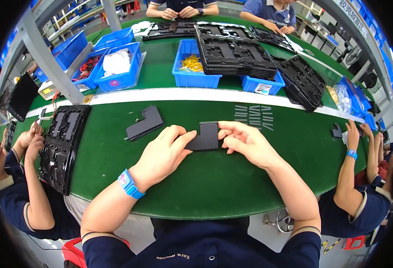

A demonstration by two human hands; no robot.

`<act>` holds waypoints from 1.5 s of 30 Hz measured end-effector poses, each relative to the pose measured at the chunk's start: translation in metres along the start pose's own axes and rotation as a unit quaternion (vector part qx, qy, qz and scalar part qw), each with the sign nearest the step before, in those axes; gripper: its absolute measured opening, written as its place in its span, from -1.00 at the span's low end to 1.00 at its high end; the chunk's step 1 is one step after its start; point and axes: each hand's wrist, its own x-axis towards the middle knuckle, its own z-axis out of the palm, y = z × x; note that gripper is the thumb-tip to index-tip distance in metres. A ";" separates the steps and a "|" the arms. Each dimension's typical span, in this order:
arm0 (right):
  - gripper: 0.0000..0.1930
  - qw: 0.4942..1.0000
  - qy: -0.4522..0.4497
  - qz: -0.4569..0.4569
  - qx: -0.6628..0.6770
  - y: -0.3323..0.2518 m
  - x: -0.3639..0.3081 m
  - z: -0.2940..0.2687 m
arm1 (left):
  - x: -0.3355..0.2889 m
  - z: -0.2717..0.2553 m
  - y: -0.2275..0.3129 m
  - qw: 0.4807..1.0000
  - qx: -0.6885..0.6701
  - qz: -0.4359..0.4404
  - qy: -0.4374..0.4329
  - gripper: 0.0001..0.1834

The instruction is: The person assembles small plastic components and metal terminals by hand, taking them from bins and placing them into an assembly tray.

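Observation:
A flat L-shaped black part is between my hands, above the green table. My left hand grips its lower left end between thumb and fingers. On the opposite side, my right hand has its fingertips closed at the part's right edge, with the index finger at the upper corner. More L-shaped black parts lie together on the table, left of and beyond my left hand. Rows of thin grey strips are laid out beyond my right hand.
Stacked black trays rest across blue bins at the back; one blue bin holds yellow pieces. Another bin holds white material. A black tray stack stands at the left beside a co-worker. Other people work at right and across the table.

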 end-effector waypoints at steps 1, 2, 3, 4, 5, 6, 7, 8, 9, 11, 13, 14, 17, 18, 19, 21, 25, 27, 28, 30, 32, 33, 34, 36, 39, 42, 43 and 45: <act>-0.42 0.999 -0.044 -0.011 -0.001 0.004 0.000 -0.003 | 0.000 0.001 -0.003 1.000 -0.003 -0.007 0.002 -0.43; -0.42 0.999 -0.046 -0.014 -0.001 0.007 0.000 -0.001 | 0.000 0.002 -0.004 1.000 -0.009 -0.013 0.003 -0.43; -0.40 0.998 -0.047 -0.029 -0.013 0.009 -0.001 0.001 | 0.000 0.003 -0.005 1.000 -0.011 -0.013 0.002 -0.44; -0.39 0.998 -0.047 -0.044 -0.024 0.011 -0.001 0.002 | 0.000 0.002 -0.005 1.000 -0.008 -0.013 0.003 -0.44; -0.36 0.997 -0.058 -0.046 -0.024 0.012 0.000 0.002 | -0.001 0.002 -0.003 1.000 -0.008 -0.013 0.004 -0.43; -0.36 0.997 -0.059 -0.047 -0.025 0.012 -0.001 0.002 | -0.001 0.001 -0.002 1.000 -0.008 -0.014 0.005 -0.43; -0.33 0.996 -0.057 -0.057 -0.047 0.012 -0.001 0.003 | -0.001 0.000 -0.002 1.000 -0.006 -0.014 0.005 -0.43; -0.31 0.994 -0.057 -0.066 -0.070 0.011 -0.001 0.004 | -0.001 0.000 -0.002 1.000 -0.008 -0.012 0.003 -0.43; -0.31 0.994 -0.058 -0.067 -0.070 0.010 -0.002 0.005 | -0.001 -0.001 -0.002 1.000 -0.010 -0.012 0.001 -0.43; -0.23 0.980 -0.054 -0.088 -0.173 0.005 -0.005 0.010 | -0.002 0.000 -0.002 1.000 -0.009 -0.005 0.003 -0.43; -0.20 0.970 -0.054 -0.092 -0.220 -0.001 -0.006 0.014 | -0.004 0.001 -0.004 1.000 -0.007 -0.001 0.006 -0.43; -0.17 0.958 -0.050 -0.094 -0.267 -0.002 -0.007 0.015 | -0.004 0.001 -0.004 1.000 -0.007 0.005 0.006 -0.42; -0.14 0.954 -0.058 -0.120 -0.267 0.008 -0.005 0.011 | -0.005 0.002 -0.005 1.000 -0.008 0.007 0.005 -0.41; -0.13 0.957 -0.062 -0.121 -0.255 0.009 -0.004 0.011 | -0.005 0.001 -0.006 1.000 -0.011 0.006 0.002 -0.41; -0.10 0.957 -0.061 -0.111 -0.263 0.006 -0.004 0.012 | -0.005 0.003 -0.006 1.000 -0.022 0.001 0.002 -0.43; -0.09 0.959 -0.065 -0.105 -0.254 0.004 -0.003 0.010 | -0.002 0.004 -0.007 1.000 -0.024 -0.004 0.011 -0.44; -0.06 0.967 -0.070 -0.084 -0.230 0.011 -0.002 0.006 | -0.002 -0.010 -0.013 0.998 -0.007 -0.043 0.043 -0.47; -0.15 0.973 -0.055 -0.075 -0.211 0.013 -0.004 0.003 | -0.002 -0.025 -0.023 0.993 0.055 -0.083 0.067 -0.50; -0.15 0.973 -0.055 -0.077 -0.212 0.010 -0.003 0.000 | -0.005 -0.032 -0.031 0.989 0.084 -0.100 0.075 -0.54; -0.29 0.942 -0.095 -0.079 -0.313 0.004 -0.001 -0.004 | -0.017 -0.050 -0.047 0.978 0.105 -0.162 0.079 -0.59; -0.39 0.950 -0.090 -0.069 -0.290 0.002 -0.001 -0.004 | -0.028 -0.058 -0.059 0.970 0.120 -0.198 0.071 -0.63; -0.40 0.951 -0.089 -0.063 -0.290 0.001 -0.001 -0.005 | -0.029 -0.060 -0.060 0.967 0.123 -0.213 0.062 -0.63; -0.41 0.951 -0.088 -0.056 -0.290 0.000 0.000 -0.005 | -0.031 -0.060 -0.060 0.967 0.124 -0.213 0.065 -0.63; -0.45 0.948 -0.084 -0.076 -0.298 0.004 0.002 -0.007 | -0.033 -0.053 -0.063 0.972 0.143 -0.184 0.019 -0.64; -0.48 0.949 -0.081 -0.079 -0.296 0.005 0.003 -0.010 | -0.032 -0.049 -0.065 0.969 0.149 -0.195 0.014 -0.59; -0.52 0.942 -0.090 -0.090 -0.309 0.008 0.004 -0.014 | -0.033 -0.050 -0.066 0.965 0.144 -0.219 0.005 -0.46; -0.54 0.945 -0.087 -0.087 -0.304 0.008 0.004 -0.014 | -0.033 -0.050 -0.066 0.961 0.133 -0.244 -0.005 -0.38; -0.56 0.945 -0.089 -0.090 -0.301 0.009 0.007 -0.014 | -0.037 -0.046 -0.071 0.959 0.142 -0.244 -0.003 -0.34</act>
